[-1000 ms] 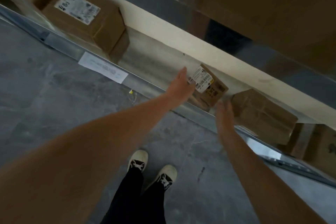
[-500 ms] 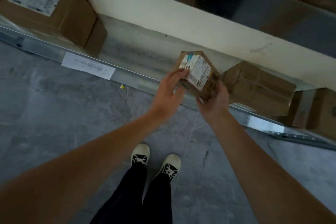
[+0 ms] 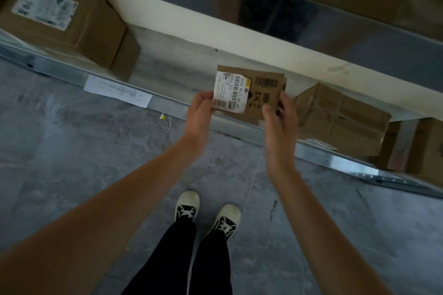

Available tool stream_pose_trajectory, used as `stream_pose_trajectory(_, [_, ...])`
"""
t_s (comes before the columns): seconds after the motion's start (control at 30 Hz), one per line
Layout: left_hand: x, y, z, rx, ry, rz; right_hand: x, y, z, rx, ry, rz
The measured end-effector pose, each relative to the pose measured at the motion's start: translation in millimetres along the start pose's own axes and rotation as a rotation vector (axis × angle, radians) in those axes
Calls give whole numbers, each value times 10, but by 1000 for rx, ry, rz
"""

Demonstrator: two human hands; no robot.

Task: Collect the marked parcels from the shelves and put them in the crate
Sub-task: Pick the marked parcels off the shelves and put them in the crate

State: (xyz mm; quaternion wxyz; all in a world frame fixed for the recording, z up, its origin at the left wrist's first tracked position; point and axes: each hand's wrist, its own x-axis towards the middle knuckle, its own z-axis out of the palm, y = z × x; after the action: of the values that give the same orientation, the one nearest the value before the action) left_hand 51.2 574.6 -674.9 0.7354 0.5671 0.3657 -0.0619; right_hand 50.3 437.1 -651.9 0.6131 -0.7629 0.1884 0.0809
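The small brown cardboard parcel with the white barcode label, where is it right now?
The small brown cardboard parcel is mid-frame in the head view, held between the left hand and right hand above the metal shelf edge.

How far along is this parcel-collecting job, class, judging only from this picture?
Done: one small labelled parcel is off the shelf.
In hand: left hand and right hand hold it by its ends.
Left: no crate is in view, so the drop-off remains; a large box and a taped box sit shelved.
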Motion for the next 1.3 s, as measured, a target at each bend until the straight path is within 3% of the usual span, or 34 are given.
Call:
stream_pose_trajectory(0.13, [18,32,-13,30,6,-24,76,-9,-14,-75,-45,-10])
stream_pose_trajectory(0.33, [123,181,0,72,104,-72,355,-21,-32,-106,-86,160])
stream_pose_trajectory(0.6, [301,127,2,190,24,28,454,145,23,39,-131,292])
stream_pose_trajectory(0.83, [382,-119,18,576,-19,57,392,131,33,4,-146,395])
stream_pose_trajectory(0.9, [213,-99,112,629,84,165,337,66,-187,-20,14,286])
stream_pose_trajectory(0.97, [-45,-86,316,672,152,409,287,47,-554,-57,281,54])
stream_pose_trajectory(1.07, [-378,-231,795,596,-22,564,326,160,-1229,-201,589,-134])
stream_pose_trajectory(1.17, [-497,-406,1383,439,-191,264,559,304,-1777,-170,597,89])
stream_pose_trajectory(1.23, [-502,-487,1720,441,-152,-22,706,401,-2024,-63,409,265])
stream_pose_trajectory(1.3, [-488,-575,1878,420,-86,-133,752,459,-2147,-48,187,376])
